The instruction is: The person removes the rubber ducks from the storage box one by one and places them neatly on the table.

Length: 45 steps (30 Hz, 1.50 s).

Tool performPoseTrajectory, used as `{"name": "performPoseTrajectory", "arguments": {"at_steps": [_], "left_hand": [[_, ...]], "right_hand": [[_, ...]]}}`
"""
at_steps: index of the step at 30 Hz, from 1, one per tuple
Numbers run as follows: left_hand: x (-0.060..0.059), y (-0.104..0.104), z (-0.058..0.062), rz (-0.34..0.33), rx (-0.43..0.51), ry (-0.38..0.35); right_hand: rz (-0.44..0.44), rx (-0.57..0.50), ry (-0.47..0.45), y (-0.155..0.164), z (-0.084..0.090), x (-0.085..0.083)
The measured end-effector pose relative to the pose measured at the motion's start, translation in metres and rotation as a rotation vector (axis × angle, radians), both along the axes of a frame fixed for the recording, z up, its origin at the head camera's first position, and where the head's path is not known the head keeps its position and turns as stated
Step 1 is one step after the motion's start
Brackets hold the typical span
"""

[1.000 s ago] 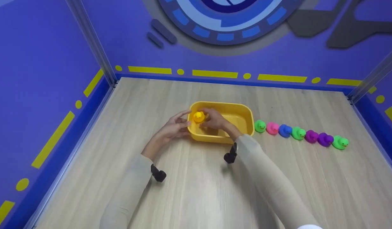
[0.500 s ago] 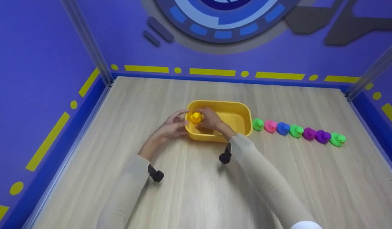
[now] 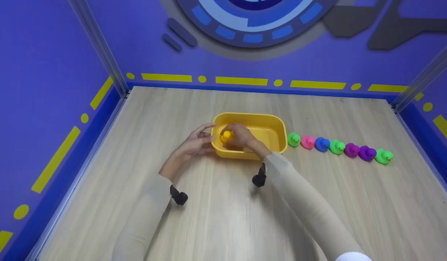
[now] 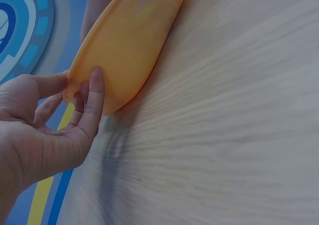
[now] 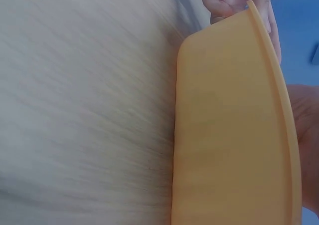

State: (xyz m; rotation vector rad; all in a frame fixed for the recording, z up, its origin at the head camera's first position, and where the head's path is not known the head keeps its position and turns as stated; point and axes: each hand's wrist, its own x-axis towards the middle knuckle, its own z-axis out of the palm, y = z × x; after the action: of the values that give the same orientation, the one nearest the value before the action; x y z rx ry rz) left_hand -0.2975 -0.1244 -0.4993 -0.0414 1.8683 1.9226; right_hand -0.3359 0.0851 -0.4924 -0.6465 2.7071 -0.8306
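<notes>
Right hand point(image 3: 241, 137) pinches the yellow duck point(image 3: 227, 136) (no readable markings) inside the tub point(image 3: 267, 121); left hand point(image 3: 192, 145), fingers straight, touches its wall.

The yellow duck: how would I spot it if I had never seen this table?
Find the yellow tub in the middle of the wooden table. At its left end, the right hand holds the yellow duck inside the tub. It is the only yellow duck; the row of ducks right of the tub has only green, pink, blue and purple ones.
</notes>
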Motion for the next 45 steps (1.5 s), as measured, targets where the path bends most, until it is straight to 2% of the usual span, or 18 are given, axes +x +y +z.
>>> {"name": "performPoseTrajectory", "arguments": {"at_steps": [6, 12, 19, 28, 31, 35, 40, 45], "left_hand": [[-0.002, 0.001, 0.001, 0.002, 0.018, 0.006], [-0.002, 0.001, 0.003, 0.015, -0.002, -0.003], [-0.001, -0.001, 0.007, 0.009, 0.006, 0.000], [0.002, -0.001, 0.007, -0.002, 0.008, 0.006], [0.004, 0.002, 0.005, 0.013, 0.008, -0.009], [0.005, 0.003, 0.003, 0.036, 0.003, -0.015], [0.005, 0.004, 0.001, 0.034, -0.001, -0.017], [0.001, 0.004, 0.009, 0.024, -0.011, -0.017]], "right_hand": [[-0.045, -0.062, -0.058, 0.011, 0.007, 0.005], [-0.107, -0.117, -0.072, 0.030, 0.021, 0.011], [-0.129, -0.164, 0.008, 0.059, 0.046, 0.016], [-0.132, -0.237, 0.093, 0.102, 0.058, 0.028], [-0.183, -0.266, 0.094, 0.116, 0.062, 0.031], [-0.243, -0.312, 0.139, 0.132, 0.064, 0.032], [-0.308, -0.345, 0.170, 0.155, 0.064, 0.032], [-0.350, -0.333, 0.183, 0.178, 0.071, 0.031]]}}
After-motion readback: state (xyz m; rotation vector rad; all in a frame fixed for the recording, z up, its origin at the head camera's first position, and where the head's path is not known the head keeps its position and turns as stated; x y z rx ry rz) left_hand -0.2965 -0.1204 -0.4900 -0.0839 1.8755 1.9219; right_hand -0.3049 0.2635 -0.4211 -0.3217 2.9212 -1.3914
